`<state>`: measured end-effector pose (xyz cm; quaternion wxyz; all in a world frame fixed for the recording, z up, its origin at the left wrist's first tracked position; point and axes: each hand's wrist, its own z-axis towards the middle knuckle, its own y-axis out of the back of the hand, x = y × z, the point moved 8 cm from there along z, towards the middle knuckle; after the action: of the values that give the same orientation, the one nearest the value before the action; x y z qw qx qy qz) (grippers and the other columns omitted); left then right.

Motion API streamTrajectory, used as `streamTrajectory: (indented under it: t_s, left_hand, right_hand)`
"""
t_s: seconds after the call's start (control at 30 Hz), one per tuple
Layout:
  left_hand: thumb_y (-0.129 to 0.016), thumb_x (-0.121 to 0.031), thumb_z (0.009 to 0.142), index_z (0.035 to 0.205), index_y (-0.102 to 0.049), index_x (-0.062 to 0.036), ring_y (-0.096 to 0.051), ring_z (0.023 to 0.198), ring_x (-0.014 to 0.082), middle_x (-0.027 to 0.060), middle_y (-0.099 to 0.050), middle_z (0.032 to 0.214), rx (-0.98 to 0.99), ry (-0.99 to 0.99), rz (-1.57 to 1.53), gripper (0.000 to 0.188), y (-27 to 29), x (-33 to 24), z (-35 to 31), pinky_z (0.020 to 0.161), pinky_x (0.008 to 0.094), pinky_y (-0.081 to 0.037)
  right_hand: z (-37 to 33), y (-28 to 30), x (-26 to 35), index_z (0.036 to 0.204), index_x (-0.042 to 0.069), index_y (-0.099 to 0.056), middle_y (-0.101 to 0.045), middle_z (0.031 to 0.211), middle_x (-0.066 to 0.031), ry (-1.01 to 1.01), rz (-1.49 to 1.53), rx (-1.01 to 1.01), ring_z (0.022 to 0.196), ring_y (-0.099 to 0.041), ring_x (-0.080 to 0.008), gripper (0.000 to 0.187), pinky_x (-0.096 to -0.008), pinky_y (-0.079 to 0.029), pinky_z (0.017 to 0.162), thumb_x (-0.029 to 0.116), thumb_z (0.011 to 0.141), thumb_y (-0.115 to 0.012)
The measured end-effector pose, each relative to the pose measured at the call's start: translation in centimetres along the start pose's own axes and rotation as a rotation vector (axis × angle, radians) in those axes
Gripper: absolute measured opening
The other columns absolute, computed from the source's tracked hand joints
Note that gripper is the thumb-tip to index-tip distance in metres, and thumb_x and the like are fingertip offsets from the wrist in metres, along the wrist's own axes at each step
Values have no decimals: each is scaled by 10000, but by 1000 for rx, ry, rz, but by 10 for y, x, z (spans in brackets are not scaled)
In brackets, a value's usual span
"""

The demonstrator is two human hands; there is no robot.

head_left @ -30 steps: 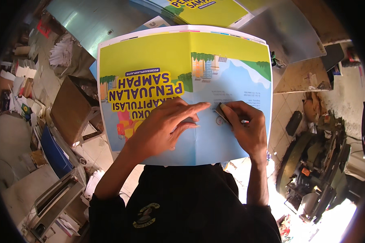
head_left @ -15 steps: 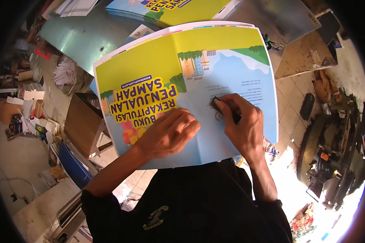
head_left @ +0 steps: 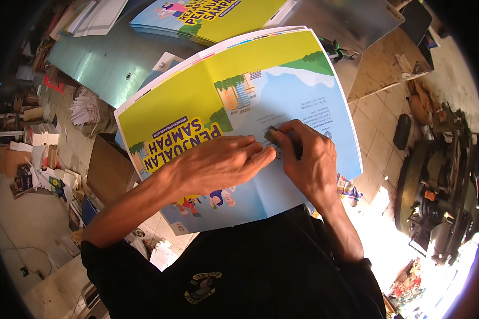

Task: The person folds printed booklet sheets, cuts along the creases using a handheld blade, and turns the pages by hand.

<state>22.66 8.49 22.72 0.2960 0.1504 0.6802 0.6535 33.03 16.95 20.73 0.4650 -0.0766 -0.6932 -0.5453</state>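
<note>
A large printed cover sheet [head_left: 314, 159], green above and light blue below with a crease down its middle, lies tilted in front of my body. My right hand [head_left: 313, 158] pinches a small dark block [head_left: 272, 135] with a paler edge against the blue right half, beside small printed lines. Stretched across the left half, my left hand [head_left: 223, 159] rests on the sheet with its fingers extended. Its fingertips come close to the block and the right thumb. The left forearm and hand cover part of the sheet's yellow lettering and cartoon figures.
A stack of matching printed sheets [head_left: 239, 26] sits on the metal table [head_left: 90, 69] beyond. Loose papers [head_left: 102, 18] lie at the far left. Dark machinery [head_left: 434, 186] stands on the right, and piles of books and paper [head_left: 42, 135] fill the left side.
My left hand has moved right across the sheet, and its fingers have straightened toward the right hand. The sheet has shifted and turned slightly. The right hand still grips the dark block.
</note>
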Motion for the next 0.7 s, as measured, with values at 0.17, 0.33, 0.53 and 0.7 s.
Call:
streamTrajectory:
  t_s: [0.17,0.33,0.53,0.7]
  left_hand:
    - [-700,-86,849,964,-533,-76,-652,842,175,46,-577,841,-79,-167,107,203,-10,-23,-11,769,312,-594]
    - [-683,-58,870,954,-505,-58,-646,826,205,58,-551,825,-89,-161,-44,196,-7,-24,-13,730,344,-588]
    - [-590,27,882,971,-453,-34,-612,772,275,108,-552,848,60,306,-887,174,-19,16,-6,690,412,-562]
    - [-687,-102,838,923,-510,-54,-572,783,234,120,-533,869,-118,-34,65,203,-13,-45,-12,675,366,-542]
  right_hand:
    - [-1,-1,1,977,24,-693,-741,860,-167,1,-14,6,745,-705,-385,135,-460,-544,671,151,941,-721]
    - [-3,-6,5,987,31,-690,-740,859,-165,31,-51,-1,752,-702,-386,140,-471,-541,666,159,940,-722]
    - [-3,-6,5,991,33,-688,-738,861,-170,34,-31,18,749,-701,-386,138,-470,-542,667,156,937,-722]
    - [-5,-8,5,992,36,-688,-735,851,-170,38,-40,9,744,-700,-387,132,-472,-540,661,151,936,-720]
